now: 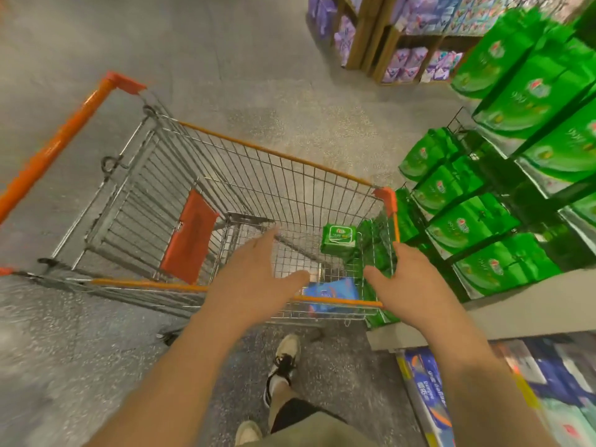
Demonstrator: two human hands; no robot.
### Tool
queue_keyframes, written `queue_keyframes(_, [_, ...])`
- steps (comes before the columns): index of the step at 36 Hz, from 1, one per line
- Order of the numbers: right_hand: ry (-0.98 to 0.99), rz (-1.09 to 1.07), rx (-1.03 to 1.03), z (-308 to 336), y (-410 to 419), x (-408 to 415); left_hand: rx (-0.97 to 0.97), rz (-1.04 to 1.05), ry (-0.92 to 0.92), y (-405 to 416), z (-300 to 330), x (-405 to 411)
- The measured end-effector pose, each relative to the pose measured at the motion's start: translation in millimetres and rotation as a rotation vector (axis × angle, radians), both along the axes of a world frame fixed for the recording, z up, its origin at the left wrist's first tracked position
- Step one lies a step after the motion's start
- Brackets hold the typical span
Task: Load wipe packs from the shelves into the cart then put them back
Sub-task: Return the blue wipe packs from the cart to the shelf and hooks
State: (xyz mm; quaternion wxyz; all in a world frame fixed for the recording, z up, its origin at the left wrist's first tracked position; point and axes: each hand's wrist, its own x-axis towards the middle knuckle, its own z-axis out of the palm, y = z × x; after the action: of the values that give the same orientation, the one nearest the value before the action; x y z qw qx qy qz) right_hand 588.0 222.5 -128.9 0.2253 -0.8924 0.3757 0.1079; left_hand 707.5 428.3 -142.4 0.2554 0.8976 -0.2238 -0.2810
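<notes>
Wire shopping cart stands on speckled grey floor, orange trim on its rim and handle, orange child-seat flap folded against the inner grid.

Green wipe pack inside the cart basket, near the corner closest to the shelves: rectangular soft pack, bright green wrapper, white oval label panel on top with small print too small to read. It sits tilted, partly on more green packs bunched against the cart's shelf-side wall. Blue wipe pack lies low in the basket by the near rim, seen through the wire; white and red markings, blurred.

Left hand hovers above the near rim of the cart, fingers straight and spread, holding nothing. Right hand hovers over the near shelf-side corner, fingers extended and loose, also holding nothing; thumbs of both hands point toward each other. Whether either hand touches the rim: cannot tell.

Shelves just beside the cart carry rows of large green packs with the same round logo. Lower shelf holds blue packs. Far rack holds purple packs.
</notes>
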Motion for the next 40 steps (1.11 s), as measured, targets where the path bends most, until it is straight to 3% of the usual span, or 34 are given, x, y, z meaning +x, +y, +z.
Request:
queue_keyframes(12, [0.115,0.110,0.134,-41,-86,92,0.098,0.016,0.115,-92,-37,84])
queue_keyframes(19, [0.263,0.149,0.252,-95,-108,112,0.110,0.020,0.334,-126,-90,102])
queue_keyframes(33, [0.487,-0.289,0.523,-297,-129,116,0.262,0.343,0.945,-174,-286,97])
queue_keyframes(40, [0.656,-0.176,0.515,-420,-140,97,0.201,0.484,1.110,-185,-370,66])
